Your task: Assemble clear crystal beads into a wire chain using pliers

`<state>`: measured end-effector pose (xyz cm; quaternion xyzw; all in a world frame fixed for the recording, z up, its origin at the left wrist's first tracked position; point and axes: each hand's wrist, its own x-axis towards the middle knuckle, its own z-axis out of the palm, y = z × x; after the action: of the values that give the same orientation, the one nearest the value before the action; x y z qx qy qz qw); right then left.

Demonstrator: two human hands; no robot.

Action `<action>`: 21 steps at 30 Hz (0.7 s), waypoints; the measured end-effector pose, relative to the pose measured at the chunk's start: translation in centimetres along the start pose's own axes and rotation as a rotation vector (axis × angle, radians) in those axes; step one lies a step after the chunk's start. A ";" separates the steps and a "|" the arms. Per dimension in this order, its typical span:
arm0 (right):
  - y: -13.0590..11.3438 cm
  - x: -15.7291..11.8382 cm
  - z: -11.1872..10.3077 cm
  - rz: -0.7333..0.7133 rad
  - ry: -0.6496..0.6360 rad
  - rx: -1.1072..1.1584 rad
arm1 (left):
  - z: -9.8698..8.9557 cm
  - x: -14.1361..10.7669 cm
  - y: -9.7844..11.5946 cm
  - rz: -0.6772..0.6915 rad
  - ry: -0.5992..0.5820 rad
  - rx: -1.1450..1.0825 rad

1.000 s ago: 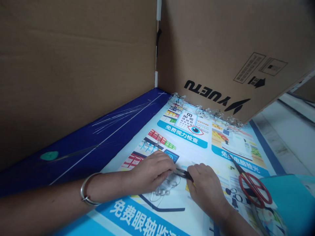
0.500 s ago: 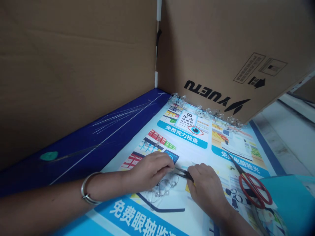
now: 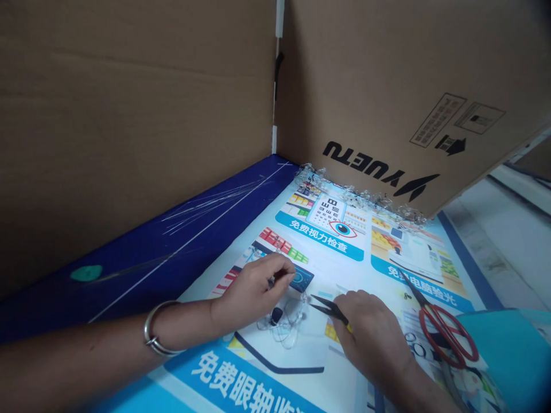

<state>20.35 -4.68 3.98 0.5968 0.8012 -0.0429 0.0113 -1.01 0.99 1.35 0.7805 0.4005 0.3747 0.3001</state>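
Left hand (image 3: pixel 253 289) curled narrow, fingertips pinched together, anything held hidden; tangle of clear plastic strands (image 3: pixel 284 330) lies just below it on printed eye-test poster sheet (image 3: pixel 327 252); right hand (image 3: pixel 370 332) grips black-bladed snips (image 3: pixel 329 308), tips now apart from left hand, touching earlier.

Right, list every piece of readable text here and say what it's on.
"YUETU" on the cardboard panel, upside down in this view
"免费视力检查" on a blue band of the poster
"免费电脑验光" on a second blue band
"免费眼轴监" on the bottom blue band, cut off by the frame
The printed box on the panel: too small to read
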 end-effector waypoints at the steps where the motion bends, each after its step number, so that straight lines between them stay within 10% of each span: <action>1: -0.1 -0.2 -0.3 0.008 -0.030 0.008 | 0.0 0.0 0.0 -0.009 0.017 -0.001; 21: -1.3 -0.1 -0.9 0.021 -0.075 -0.132 | 0.0 -0.3 0.5 0.036 0.062 -0.037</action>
<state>19.14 -5.13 4.97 0.6010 0.7950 -0.0122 0.0811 -0.93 0.43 1.65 0.7699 0.3882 0.4116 0.2951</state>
